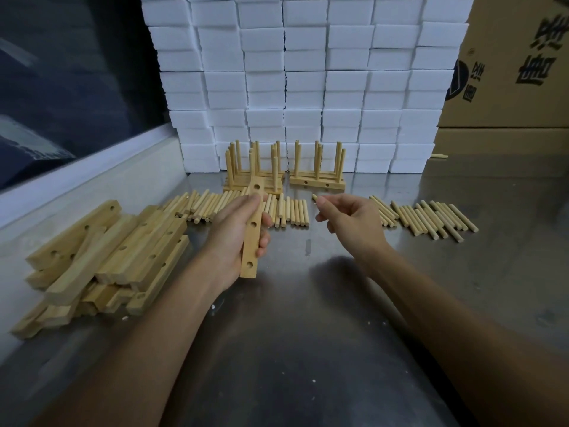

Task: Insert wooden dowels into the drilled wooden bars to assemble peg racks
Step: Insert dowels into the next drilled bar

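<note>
At frame centre the left hand (237, 232) grips a drilled bar (253, 229) while the right hand (348, 220) pinches a dowel (315, 197), which likely next needs aligning with a hole.

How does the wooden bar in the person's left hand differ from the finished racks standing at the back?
The bar in the left hand has empty holes, three in view; the finished racks have upright dowels filling theirs. The bar is held up off the table, pointing away from the person; the racks rest on the metal table by the white foam blocks. Both are the same pale wood.
</note>
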